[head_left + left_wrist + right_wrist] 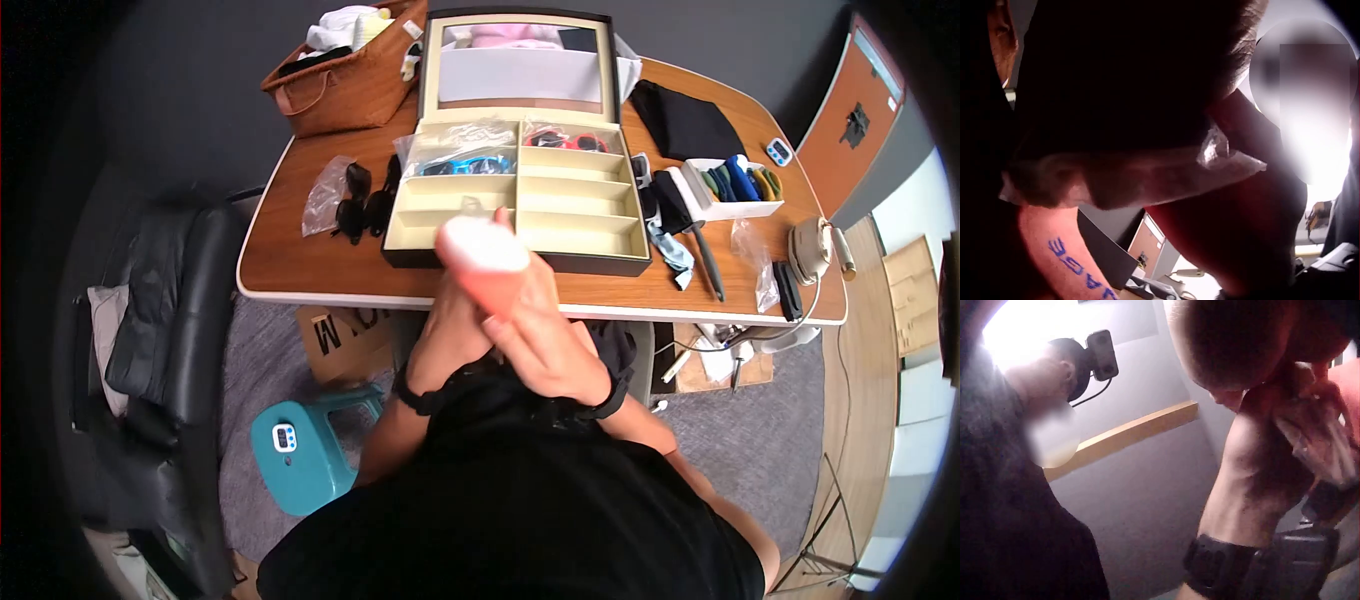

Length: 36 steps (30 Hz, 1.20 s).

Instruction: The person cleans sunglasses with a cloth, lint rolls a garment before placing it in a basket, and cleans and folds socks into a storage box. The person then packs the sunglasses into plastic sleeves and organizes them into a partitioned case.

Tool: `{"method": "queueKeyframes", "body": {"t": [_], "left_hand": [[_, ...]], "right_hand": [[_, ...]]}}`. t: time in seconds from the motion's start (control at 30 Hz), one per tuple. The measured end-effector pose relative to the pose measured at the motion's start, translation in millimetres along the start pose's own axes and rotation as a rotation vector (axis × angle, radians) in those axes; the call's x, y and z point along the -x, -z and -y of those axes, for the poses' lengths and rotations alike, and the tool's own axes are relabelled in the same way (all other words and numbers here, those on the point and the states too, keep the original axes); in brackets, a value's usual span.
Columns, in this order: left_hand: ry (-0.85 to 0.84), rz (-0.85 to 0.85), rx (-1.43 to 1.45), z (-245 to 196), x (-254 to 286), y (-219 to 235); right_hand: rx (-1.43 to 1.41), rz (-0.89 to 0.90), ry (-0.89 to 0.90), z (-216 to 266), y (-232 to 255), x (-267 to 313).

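Note:
Both hands are raised close together above the table's front edge. In the head view, my left hand point(455, 325) is beside my right hand point(545, 340), and a pink shape with a glaring white top point(485, 250) overlaps them. A clear plastic bag point(1322, 440) is gripped between the hands in the right wrist view; its crinkled edge point(1235, 164) crosses the left wrist view. A curved pink surface point(1063, 250) with blue lettering shows below that edge. Glare and shadow hide the bag's contents and most fingertips.
An open compartment case point(580, 230) holds blue sunglasses point(465, 166) and red sunglasses point(568, 142). Dark sunglasses point(350, 215) lie left of it. To the right are a white box of rolled cloths point(735, 208), black fabric point(690, 120) and a corded device point(810, 250). A brown basket point(355, 95) stands back left.

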State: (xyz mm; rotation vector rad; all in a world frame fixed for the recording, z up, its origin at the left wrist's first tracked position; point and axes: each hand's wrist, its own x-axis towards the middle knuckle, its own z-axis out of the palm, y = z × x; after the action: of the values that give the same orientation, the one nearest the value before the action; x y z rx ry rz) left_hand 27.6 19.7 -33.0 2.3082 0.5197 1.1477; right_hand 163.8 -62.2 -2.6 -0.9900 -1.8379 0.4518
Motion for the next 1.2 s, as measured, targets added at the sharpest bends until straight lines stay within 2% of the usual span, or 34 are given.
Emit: {"method": "queueKeyframes", "body": {"t": [0.07, 0.1, 0.13, 0.2, 0.23, 0.27, 0.3, 0.33, 0.37, 0.4, 0.43, 0.5, 0.57, 0.6, 0.67, 0.73, 0.77, 0.8, 0.87, 0.9, 0.97, 1.03, 1.07, 1.17, 1.2], "left_hand": [[0.0, -0.038, -0.064, 32.0, 45.9, -11.1], [-0.021, -0.029, -0.031, 34.3, 39.7, -4.1], [0.19, -0.017, 0.204, 30.7, 27.7, 8.4], [0.635, 0.026, 0.641, 13.4, -0.3, 34.0], [0.515, -0.06, 0.11, -3.4, -17.8, 34.2], [0.592, -0.073, -0.035, -4.2, -24.3, 40.1], [0.461, -0.099, -0.052, -1.4, -29.3, 46.0], [0.334, -0.125, -0.076, 1.4, -33.3, 53.1], [0.322, -0.085, -0.191, -1.3, -37.9, 61.9], [0.306, -0.024, -0.228, -0.8, -41.3, 69.8], [0.271, 0.023, -0.273, -1.4, -46.7, 76.3], [0.224, 0.122, -0.365, 2.8, -60.4, 85.9], [0.217, 0.245, -0.398, 14.5, -77.3, 88.8], [0.217, 0.252, -0.406, 25.0, -82.7, 88.5], [-0.002, 0.416, -0.514, 46.4, -87.8, 81.8], [-0.028, 0.442, -0.511, 51.6, -86.3, 70.8], [-0.057, 0.39, -0.574, 53.5, -84.5, 64.6], [-0.088, 0.336, -0.636, 53.6, -85.0, 59.7], [-0.088, 0.32, -0.68, 55.0, -90.9, 55.4], [-0.074, 0.321, -0.75, 60.1, -93.2, 53.9], [-0.064, 0.323, -0.821, 65.9, -95.0, 53.2], [0.09, 0.434, -0.651, 70.8, -98.2, 59.2], [0.079, 0.442, -0.65, 71.1, -101.0, 63.9], [0.241, 0.67, -0.355, 64.4, -107.8, 76.5], [0.239, 0.675, -0.354, 66.0, -107.7, 74.3]], "right_hand": [[-0.054, 0.051, -0.008, 3.4, 6.7, 2.5], [-0.061, 0.114, 0.017, 3.4, 11.8, 3.4], [-0.066, 0.178, 0.039, 3.4, 15.6, 3.0], [-0.082, 0.064, 0.074, 5.8, 9.2, 6.9], [-0.245, 0.093, -0.006, 2.8, 15.1, 8.3], [-0.424, 0.127, -0.082, -2.1, 22.0, 11.5], [-0.511, 0.167, -0.217, -6.0, 31.6, 15.8], [-0.849, -0.013, -0.285, -2.3, 28.6, 19.3], [-0.69, -0.14, -0.238, -16.4, 25.7, 27.4], [-0.621, -0.111, -0.396, -26.1, 34.1, 36.1], [-0.271, -0.226, -0.186, -38.0, 38.7, 35.5], [-0.427, -0.296, -0.341, -62.3, 46.6, 42.2], [-0.545, -0.276, -0.416, -64.8, 63.2, 41.2], [-0.482, -0.403, -0.46, -74.0, 60.7, 43.0], [-0.64, -0.449, -0.476, -85.1, 65.6, 49.2], [-0.815, -0.2, -0.267, -119.8, 73.3, 69.0], [-0.87, -0.105, -0.263, -116.6, 77.6, 67.8], [-0.615, -0.302, -0.429, -107.1, 65.6, 63.7], [-0.487, -0.4, -0.409, -88.7, 58.3, 49.2], [-0.528, -0.326, -0.446, -92.1, 61.6, 51.9], [-0.541, -0.322, -0.458, -93.5, 61.5, 51.9], [-0.549, -0.326, -0.473, -92.9, 63.0, 51.4], [-0.54, -0.313, -0.47, -90.2, 64.0, 50.2], [-0.544, -0.312, -0.471, -93.3, 61.9, 52.1], [-0.557, -0.31, -0.464, -95.8, 61.1, 52.6]]}}
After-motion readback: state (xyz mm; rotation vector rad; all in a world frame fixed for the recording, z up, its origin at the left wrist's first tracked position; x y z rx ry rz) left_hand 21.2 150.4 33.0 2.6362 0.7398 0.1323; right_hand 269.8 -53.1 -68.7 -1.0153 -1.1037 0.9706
